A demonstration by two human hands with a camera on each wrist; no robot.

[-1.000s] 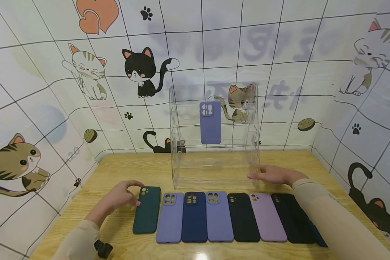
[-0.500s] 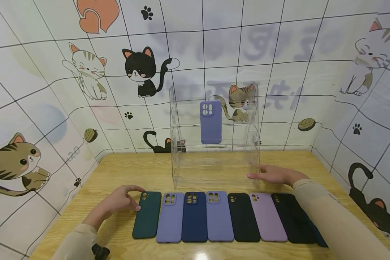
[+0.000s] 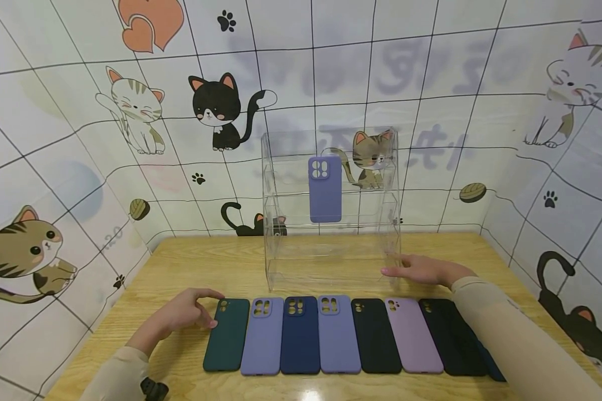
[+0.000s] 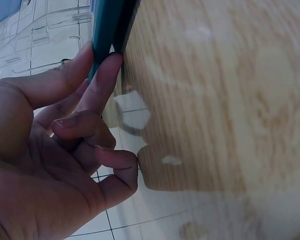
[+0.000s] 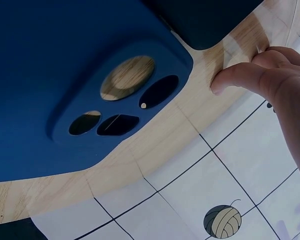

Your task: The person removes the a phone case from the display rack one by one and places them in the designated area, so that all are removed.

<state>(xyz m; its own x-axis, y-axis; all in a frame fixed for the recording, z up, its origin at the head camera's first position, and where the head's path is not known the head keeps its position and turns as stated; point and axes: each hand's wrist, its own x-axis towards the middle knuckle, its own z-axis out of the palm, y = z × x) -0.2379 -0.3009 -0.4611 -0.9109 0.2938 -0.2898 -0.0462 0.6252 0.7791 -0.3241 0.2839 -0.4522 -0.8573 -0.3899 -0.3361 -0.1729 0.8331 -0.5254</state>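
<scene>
My left hand (image 3: pixel 180 314) pinches a dark green phone case (image 3: pixel 227 340) at its upper left corner. In the left wrist view the thumb and index finger meet the edge of the case (image 4: pixel 106 32), and the other fingers bend inward. My right hand (image 3: pixel 426 269) grips the lower right corner of a clear stepped display rack (image 3: pixel 331 283), thumb at the front and fingers by the side panel. Behind the right forearm, a blue phone case (image 3: pixel 491 359) is mostly hidden; it looms large (image 5: pixel 50 75) in the right wrist view.
Beside the green case runs a row with a lavender case (image 3: pixel 262 340), navy case (image 3: pixel 300 337), second lavender case (image 3: pixel 339 337), black case (image 3: pixel 376 337), lilac case (image 3: pixel 414 337) and another black case (image 3: pixel 454 337). A purple case (image 3: pixel 325 195) stands in the rack, on a wooden table (image 3: pixel 195 253).
My left hand has drawn the green phone case down toward the front edge, bringing it level with the row. The right hand and the rack have not moved.
</scene>
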